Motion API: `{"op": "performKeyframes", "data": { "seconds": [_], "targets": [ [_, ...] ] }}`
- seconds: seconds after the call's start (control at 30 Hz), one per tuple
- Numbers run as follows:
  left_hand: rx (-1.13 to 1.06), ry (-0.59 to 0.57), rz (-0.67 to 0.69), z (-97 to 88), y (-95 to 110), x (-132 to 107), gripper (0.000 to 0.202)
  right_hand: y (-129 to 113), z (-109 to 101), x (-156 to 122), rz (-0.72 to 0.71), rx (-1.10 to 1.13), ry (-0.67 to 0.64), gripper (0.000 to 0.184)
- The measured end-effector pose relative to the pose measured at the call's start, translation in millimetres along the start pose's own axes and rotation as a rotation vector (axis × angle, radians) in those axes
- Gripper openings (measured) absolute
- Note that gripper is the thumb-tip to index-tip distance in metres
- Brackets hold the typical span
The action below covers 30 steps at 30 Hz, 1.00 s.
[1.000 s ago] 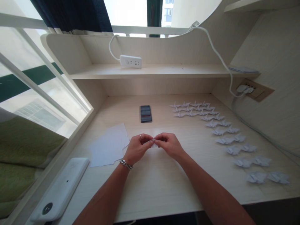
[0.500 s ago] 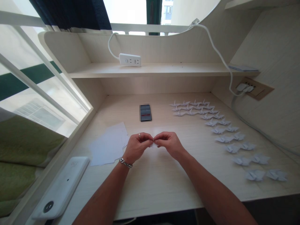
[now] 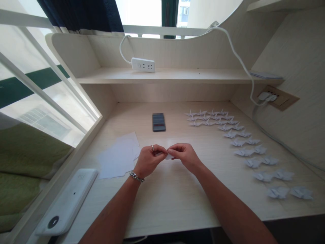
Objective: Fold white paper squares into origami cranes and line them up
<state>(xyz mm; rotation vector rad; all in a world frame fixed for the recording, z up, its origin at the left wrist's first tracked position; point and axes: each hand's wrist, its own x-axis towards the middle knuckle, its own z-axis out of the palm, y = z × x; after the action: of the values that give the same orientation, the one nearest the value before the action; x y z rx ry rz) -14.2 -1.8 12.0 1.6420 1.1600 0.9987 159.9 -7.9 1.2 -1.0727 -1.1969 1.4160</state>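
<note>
A small folded piece of white paper [image 3: 169, 157] is pinched between my two hands above the middle of the desk; the fingers cover most of it. My left hand [image 3: 149, 158], with a ring and a chain bracelet, closes thumb and forefinger on its left side. From the other side my right hand [image 3: 185, 155] grips it the same way, the fingertips of both hands almost meeting. Loose white paper sheets [image 3: 115, 159] lie overlapping by my left hand. To the right stand rows of folded white paper cranes [image 3: 245, 151].
Behind my hands lies a dark phone [image 3: 158, 122], its screen blurred. A long white device [image 3: 67, 203] sits at the desk's left edge. On the shelf [image 3: 177, 75] rests a white power strip [image 3: 143, 65]. A white cable [image 3: 237, 54] runs down to the wall socket [image 3: 278, 98].
The whole view has shifted slightly, so everything appears a little further right. Both hands keep their pinch on the folded paper, with a bit more of it showing under the fingertips.
</note>
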Motion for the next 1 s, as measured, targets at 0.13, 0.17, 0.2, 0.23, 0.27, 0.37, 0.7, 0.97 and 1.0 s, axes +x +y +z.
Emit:
{"op": "performKeyframes", "data": {
  "seconds": [0.13, 0.17, 0.2, 0.23, 0.27, 0.37, 0.7, 0.97, 1.0],
  "targets": [
    [-0.080, -0.008, -0.003, 1.0, -1.3, 0.3, 0.013, 1.0, -1.7, 0.7, -0.041, -0.050, -0.010, 0.018],
    [-0.111, -0.010, -0.004, 1.3, -1.5, 0.5, 0.015, 1.6, -2.2, 0.8, -0.054, -0.061, -0.012, 0.018],
    [-0.137, -0.009, -0.004, 1.6, -1.8, 0.7, 0.015, 2.1, -2.6, 0.7, -0.067, -0.072, -0.013, 0.017],
    [-0.155, -0.008, -0.002, 1.8, -2.1, 1.0, 0.016, 2.6, -3.1, 0.6, -0.077, -0.083, -0.014, 0.017],
    [-0.167, -0.008, -0.002, 2.0, -2.5, 1.3, 0.016, 2.9, -3.5, 0.4, -0.086, -0.094, -0.013, 0.016],
    [-0.205, -0.017, -0.003, 2.0, -4.2, 2.3, 0.015, 2.5, -4.5, -0.8, -0.118, -0.138, -0.006, 0.013],
    [-0.242, -0.002, 0.007, 1.4, -3.0, 2.5, 0.016, 0.4, -2.0, -3.8, -0.249, -0.326, 0.076, 0.011],
    [-0.141, 0.027, 0.047, 3.7, -7.0, 2.4, 0.017, 1.2, 2.8, -5.8, -0.304, -0.371, 0.085, 0.010],
    [-0.133, 0.035, 0.055, 4.0, -7.7, 2.5, 0.016, 2.0, 3.1, -5.4, -0.298, -0.350, 0.087, 0.010]
  ]
}}
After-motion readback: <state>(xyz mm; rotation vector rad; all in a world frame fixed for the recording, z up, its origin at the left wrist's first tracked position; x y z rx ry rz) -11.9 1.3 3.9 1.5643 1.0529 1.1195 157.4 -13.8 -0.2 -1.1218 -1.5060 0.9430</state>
